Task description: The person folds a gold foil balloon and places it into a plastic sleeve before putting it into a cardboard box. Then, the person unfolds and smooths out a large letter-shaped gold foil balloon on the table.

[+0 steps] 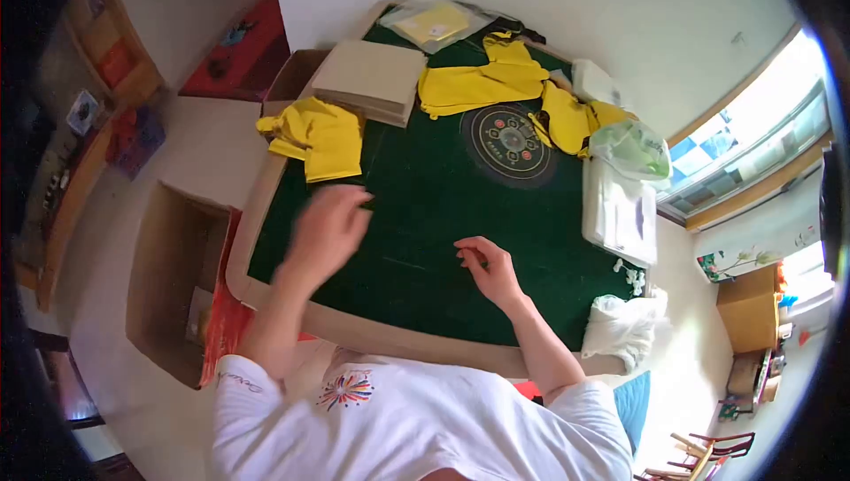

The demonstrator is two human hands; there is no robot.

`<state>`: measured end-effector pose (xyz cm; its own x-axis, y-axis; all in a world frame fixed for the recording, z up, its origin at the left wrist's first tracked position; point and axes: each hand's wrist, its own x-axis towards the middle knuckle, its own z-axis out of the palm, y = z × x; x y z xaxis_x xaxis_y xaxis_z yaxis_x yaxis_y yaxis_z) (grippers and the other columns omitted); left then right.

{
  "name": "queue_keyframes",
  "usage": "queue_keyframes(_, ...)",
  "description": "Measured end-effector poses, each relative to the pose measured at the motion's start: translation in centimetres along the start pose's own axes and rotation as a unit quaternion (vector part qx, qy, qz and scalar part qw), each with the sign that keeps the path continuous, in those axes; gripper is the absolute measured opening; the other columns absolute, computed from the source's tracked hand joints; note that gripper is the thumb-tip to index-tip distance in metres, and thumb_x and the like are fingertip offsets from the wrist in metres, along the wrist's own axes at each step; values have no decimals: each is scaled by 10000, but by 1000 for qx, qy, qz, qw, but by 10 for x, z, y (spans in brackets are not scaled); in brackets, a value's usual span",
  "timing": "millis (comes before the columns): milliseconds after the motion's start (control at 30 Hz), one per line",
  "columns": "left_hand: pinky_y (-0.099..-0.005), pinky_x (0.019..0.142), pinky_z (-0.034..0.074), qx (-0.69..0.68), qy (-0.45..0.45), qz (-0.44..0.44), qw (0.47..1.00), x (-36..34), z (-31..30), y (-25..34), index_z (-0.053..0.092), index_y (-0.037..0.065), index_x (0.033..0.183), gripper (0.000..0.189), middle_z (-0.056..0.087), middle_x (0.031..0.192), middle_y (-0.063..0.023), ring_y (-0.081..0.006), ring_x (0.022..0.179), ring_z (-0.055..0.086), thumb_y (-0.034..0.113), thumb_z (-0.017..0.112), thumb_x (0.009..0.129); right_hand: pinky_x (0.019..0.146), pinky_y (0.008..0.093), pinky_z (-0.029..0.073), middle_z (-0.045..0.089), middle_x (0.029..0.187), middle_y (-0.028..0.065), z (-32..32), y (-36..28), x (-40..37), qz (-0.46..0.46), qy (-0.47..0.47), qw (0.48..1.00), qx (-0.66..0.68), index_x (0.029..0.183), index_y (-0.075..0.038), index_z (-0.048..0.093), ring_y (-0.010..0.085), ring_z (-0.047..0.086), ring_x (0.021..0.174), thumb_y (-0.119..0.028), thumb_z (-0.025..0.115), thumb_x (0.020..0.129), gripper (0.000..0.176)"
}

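Observation:
My left hand [329, 228] hovers over the near left part of the green felt tabletop [407, 206], just below a crumpled yellow fabric piece [329, 140]. It is slightly blurred, its thumb and fingers are apart, and nothing shows between them. Over the middle of the felt is my right hand [491, 270], fingers loosely bent, thumb a little apart, holding nothing visible. The yellow piece lies partly over the table's left rim, beside a stack of beige sheets [370, 73]. More yellow fabric pieces [482, 82] lie spread along the far side.
A round black dial panel [511, 140] is set in the table's middle. On the right are white plastic packs [620, 215], a clear bag [630, 149] and a white cloth bundle [624, 326]. A clear packet [436, 25] lies at the back. An open cardboard box [173, 277] stands left.

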<state>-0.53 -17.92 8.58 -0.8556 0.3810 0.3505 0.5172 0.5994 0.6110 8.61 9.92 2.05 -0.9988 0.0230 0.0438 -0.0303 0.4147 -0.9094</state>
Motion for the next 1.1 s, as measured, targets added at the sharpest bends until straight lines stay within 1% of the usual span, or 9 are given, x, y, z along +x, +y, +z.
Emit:
queue_keyframes(100, -385, 1016, 423, -34, -103, 122, 987, 38, 86, 12, 629, 30, 1104, 256, 586, 1234, -139, -289, 1213, 508, 147, 616, 876, 630, 260, 499, 635, 864, 63, -8, 30, 2, 62, 49, 994, 81, 1095, -26, 609, 117, 597, 716, -65, 512, 956, 174)
queue_keyframes(233, -380, 1050, 394, -2, -151, 113, 982, 81, 127, 22, 620, 45, 1157, 284, 555, 1292, -130, -278, 1273, 458, 151, 603, 894, 622, 247, 496, 637, 861, 52, -17, 28, 10, 99, 59, 984, 140, 1098, -29, 603, 99, 590, 707, -67, 494, 967, 175)
queue_keyframes(433, -531, 1140, 181, 156, -245, 110, 951, 60, 166, 22, 354, 166, 1440, 535, 265, 1521, -114, -290, 1419, 216, 366, 480, 960, 613, 227, 485, 616, 816, 36, -20, 28, 8, 101, 21, 983, 154, 1093, -33, 602, 78, 571, 694, -60, 490, 965, 172)
queue_keyframes(733, -492, 1160, 154, 124, -166, 106, 973, 53, 174, 12, 457, 126, 1366, 453, 327, 1487, -122, -271, 1412, 237, 323, 488, 960, 610, 229, 473, 626, 838, 41, -18, 23, 11, 115, 13, 988, 105, 1097, -32, 600, 76, 570, 699, -76, 475, 975, 180)
queue_keyframes(800, -477, 1134, 244, 10, -152, 100, 983, 51, 171, 7, 568, 86, 1238, 353, 447, 1399, -136, -282, 1353, 354, 243, 564, 922, 619, 232, 476, 631, 846, 42, -16, 23, 13, 133, 11, 983, 123, 1098, -38, 603, 76, 572, 703, -76, 488, 969, 177)
queue_keyframes(833, -444, 1062, 367, -53, -71, 113, 990, 52, 164, 3, 639, 53, 1080, 226, 564, 1250, -133, -291, 1230, 488, 132, 619, 870, 620, 238, 479, 631, 847, 41, -15, 24, 14, 136, 13, 984, 111, 1096, -39, 605, 84, 574, 705, -81, 489, 970, 177)
queue_keyframes(900, -421, 983, 437, -70, 9, 82, 994, 54, 133, -8, 649, 41, 1020, 190, 602, 1148, -131, -296, 1126, 548, 71, 627, 834, 622, 244, 482, 631, 849, 39, -12, 21, 16, 140, 18, 985, 101, 1094, -39, 608, 91, 576, 706, -85, 490, 970, 177)
queue_keyframes(967, -411, 948, 452, 19, 63, 77, 995, 54, 88, -21, 637, 42, 1041, 233, 594, 1126, -131, -305, 1097, 548, 49, 633, 808, 621, 261, 489, 638, 848, 60, -9, 8, 24, 76, -49, 995, 47, 1089, -36, 610, 120, 587, 705, -67, 510, 952, 172)
queue_keyframes(1100, -426, 1081, 342, 248, -11, -27, 968, 42, 38, -57, 574, 53, 1202, 373, 473, 1304, -147, -328, 1252, 416, 98, 643, 839, 690, 254, 507, 638, 923, 73, 12, -14, 60, -68, -83, 992, -65, 1072, -33, 618, 146, 621, 771, -17, 546, 906, 181)
